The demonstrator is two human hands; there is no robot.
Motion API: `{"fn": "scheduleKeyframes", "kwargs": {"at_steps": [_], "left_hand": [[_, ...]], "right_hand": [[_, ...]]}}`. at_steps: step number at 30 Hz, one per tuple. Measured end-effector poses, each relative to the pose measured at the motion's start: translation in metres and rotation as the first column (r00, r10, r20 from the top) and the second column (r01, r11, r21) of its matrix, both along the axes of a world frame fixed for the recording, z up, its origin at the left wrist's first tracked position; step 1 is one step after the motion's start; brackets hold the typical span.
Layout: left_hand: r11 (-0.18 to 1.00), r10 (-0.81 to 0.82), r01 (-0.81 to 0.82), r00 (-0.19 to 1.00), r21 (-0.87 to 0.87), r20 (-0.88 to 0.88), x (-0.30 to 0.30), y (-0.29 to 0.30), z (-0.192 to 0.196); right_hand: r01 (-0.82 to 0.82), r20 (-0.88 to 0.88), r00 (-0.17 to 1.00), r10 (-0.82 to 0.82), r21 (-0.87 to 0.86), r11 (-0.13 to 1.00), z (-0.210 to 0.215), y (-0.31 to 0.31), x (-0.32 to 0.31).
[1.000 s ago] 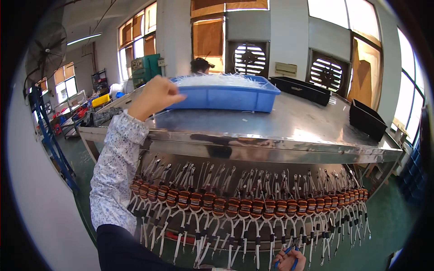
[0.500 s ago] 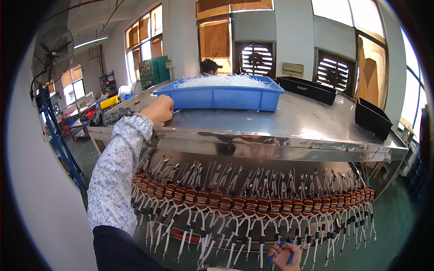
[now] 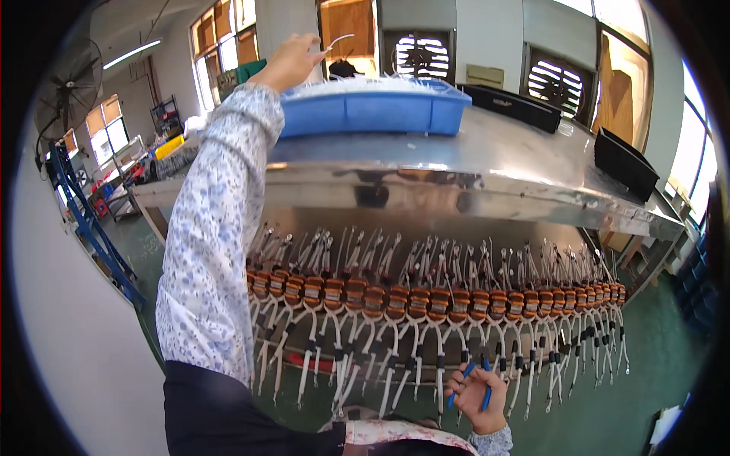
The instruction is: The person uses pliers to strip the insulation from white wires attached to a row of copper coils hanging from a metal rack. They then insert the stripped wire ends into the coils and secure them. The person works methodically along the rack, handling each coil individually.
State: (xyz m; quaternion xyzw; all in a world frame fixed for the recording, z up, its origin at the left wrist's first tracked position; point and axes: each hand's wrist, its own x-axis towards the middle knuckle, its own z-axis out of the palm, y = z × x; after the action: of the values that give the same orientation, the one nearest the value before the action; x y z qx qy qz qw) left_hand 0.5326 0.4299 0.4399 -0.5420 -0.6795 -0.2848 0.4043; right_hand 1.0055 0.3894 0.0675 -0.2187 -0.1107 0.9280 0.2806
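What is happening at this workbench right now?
A person stands at a shiny metal bench. Their left hand is raised above a blue plastic tray at the back, pinching a thin white strip. Their right hand is low near the body, gripping blue-handled pliers. Along the bench's front edge hangs a long row of copper coils with white-sleeved leads dangling below. Black bins sit on the right side.

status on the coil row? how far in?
Done: cannot tell; the copper coils hang in one row and look alike. In hand: left hand lifts a thin white strip above the blue tray; right hand holds blue-handled pliers under the row. Left: the tray looks full.
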Motion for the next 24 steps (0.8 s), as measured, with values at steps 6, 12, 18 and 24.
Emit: {"fn": "scheduleKeyframes", "kwargs": {"at_steps": [6, 12, 18, 24], "left_hand": [[0.875, -0.48, 0.475, 0.819, -0.098, -0.313, 0.123, -0.035, -0.049], [0.474, -0.785, 0.597, 0.619, -0.647, -0.003, 0.229, -0.071, -0.173], [0.494, -0.577, 0.642, 0.747, -0.586, 0.332, 0.145, 0.026, -0.319], [0.54, -0.563, 0.563, 0.794, -0.626, 0.229, 0.136, 0.049, -0.376]], "right_hand": [[0.025, -0.157, 0.987, -0.025, 0.004, 1.0, 0.006, -0.015, 0.013], [-0.076, -0.067, 0.994, 0.087, 0.163, 0.984, 0.016, -0.012, 0.027], [-0.286, 0.183, 0.955, 0.234, 0.352, 0.891, 0.029, 0.006, 0.037], [-0.44, 0.233, 0.895, 0.38, 0.326, 0.837, 0.045, 0.03, 0.046]]}}
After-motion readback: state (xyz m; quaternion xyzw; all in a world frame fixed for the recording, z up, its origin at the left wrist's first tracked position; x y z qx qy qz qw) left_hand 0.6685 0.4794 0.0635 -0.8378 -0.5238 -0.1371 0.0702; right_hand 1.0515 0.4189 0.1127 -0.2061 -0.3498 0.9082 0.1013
